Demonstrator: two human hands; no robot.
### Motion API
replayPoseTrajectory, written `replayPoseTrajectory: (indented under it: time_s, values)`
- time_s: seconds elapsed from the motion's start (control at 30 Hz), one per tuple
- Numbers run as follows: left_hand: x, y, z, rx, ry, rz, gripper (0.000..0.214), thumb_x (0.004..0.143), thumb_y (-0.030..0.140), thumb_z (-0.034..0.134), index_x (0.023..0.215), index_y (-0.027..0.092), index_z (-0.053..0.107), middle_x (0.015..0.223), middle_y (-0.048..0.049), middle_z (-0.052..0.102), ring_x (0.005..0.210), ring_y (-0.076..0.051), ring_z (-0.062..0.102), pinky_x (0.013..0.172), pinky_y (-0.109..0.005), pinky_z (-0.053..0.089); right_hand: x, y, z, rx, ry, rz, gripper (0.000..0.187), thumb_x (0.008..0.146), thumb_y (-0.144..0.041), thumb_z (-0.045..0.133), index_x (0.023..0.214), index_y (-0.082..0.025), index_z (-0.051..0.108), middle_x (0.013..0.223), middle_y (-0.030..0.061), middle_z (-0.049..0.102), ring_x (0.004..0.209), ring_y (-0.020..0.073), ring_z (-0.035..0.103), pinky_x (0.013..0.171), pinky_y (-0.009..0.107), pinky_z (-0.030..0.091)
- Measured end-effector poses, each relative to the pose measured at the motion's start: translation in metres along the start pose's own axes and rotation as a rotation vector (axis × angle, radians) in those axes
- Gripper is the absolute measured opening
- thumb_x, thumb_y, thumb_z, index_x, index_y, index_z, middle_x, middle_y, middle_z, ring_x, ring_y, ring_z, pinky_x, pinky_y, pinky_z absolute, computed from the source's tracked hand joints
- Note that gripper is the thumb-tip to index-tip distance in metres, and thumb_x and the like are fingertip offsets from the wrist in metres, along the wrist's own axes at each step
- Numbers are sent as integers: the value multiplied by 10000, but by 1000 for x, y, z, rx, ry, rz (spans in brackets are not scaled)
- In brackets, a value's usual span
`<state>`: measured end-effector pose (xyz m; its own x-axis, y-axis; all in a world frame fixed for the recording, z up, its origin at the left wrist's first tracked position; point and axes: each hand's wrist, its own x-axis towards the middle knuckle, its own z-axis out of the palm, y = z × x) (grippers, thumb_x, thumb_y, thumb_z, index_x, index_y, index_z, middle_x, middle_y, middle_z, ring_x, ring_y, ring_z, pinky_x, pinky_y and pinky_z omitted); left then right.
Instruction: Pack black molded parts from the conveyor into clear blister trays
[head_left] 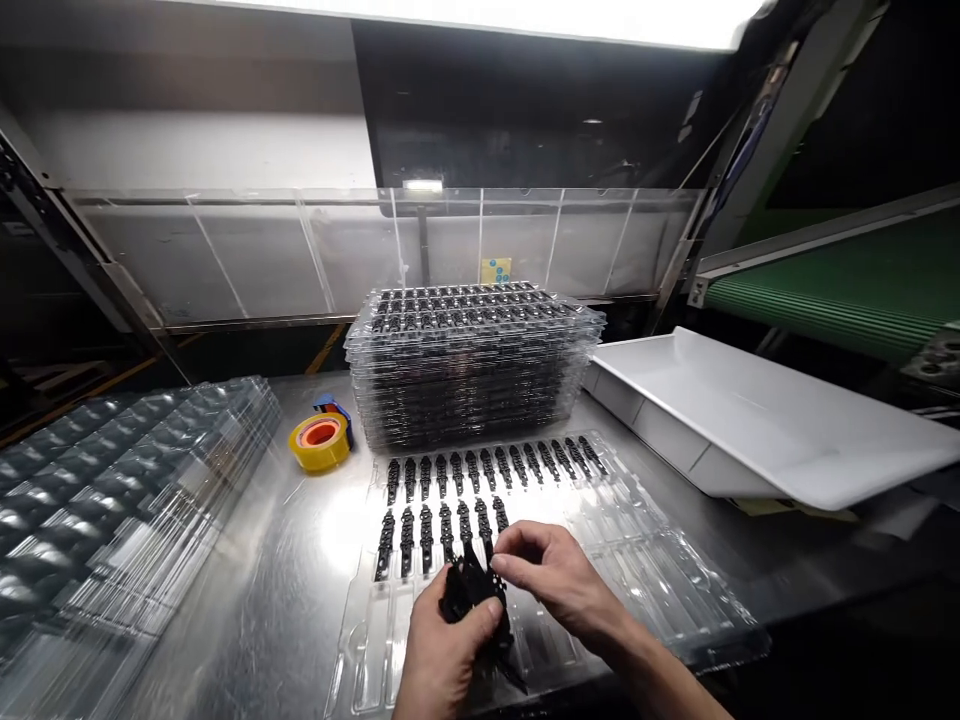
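My left hand (442, 645) is closed around a bunch of small black plastic parts (466, 592) above the near end of a clear blister tray (660, 570). My right hand (559, 578) pinches one of those parts at the top of the bunch. The tray lies flat on the metal table. Its far row is full of black parts (487, 465), and its second row is filled on the left only. The remaining pockets to the right and near me show empty.
A tall stack of filled clear trays (472, 365) stands behind the open tray. Empty clear trays (112, 490) are piled at the left. A yellow tape roll (320, 442) lies between them. A white bin (757, 415) and a green conveyor (847, 290) are at the right.
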<state>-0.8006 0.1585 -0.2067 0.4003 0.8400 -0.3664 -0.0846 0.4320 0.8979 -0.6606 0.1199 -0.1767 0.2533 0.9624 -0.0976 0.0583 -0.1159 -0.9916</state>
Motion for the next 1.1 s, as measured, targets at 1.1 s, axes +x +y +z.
replayPoseTrajectory:
  time_s: [1.1]
  values:
    - [-5, 9, 2, -447, 136, -110, 393, 557, 245, 842, 867, 118, 638, 777, -60, 679, 632, -162, 621, 593, -260, 507, 3, 51, -42, -897, 60, -404, 222, 880, -174, 455, 1005, -170, 638, 1024, 86, 671, 1081, 265, 553, 1047, 543, 351]
